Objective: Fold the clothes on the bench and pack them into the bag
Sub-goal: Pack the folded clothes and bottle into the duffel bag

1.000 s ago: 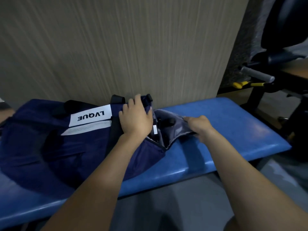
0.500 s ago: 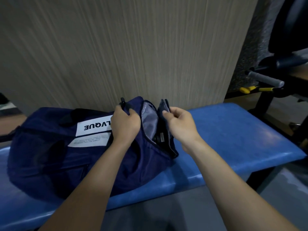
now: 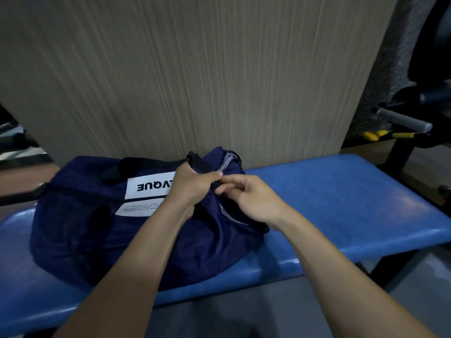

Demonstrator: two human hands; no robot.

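Both hands have closed in on each other since a moment ago: the end flap that gaped wide is now drawn nearly together, and the right hand [image 3: 253, 201] has come across from the flap's outer edge to meet the left at the top of the bag [image 3: 97, 225]. Left hand [image 3: 192, 184] is curled tight, gripping a bunch of navy fabric by the black strap [image 3: 197, 162] at the bag's right end. Right hand sits just beside it, thumb and forefinger pinching at the fabric edge where the two hands touch, other fingers loosely bent; what exactly it pinches is too small to tell. A sliver of grey lining [image 3: 228, 164] shows along the opening above the hands, and another below the right palm. Bag lies on its side on the blue table [image 3: 341, 206], white label [image 3: 146, 189] upside down to the viewer, its back against the wood-grain wall [image 3: 195, 81]. Gym equipment [image 3: 402, 120] stands off to the right.
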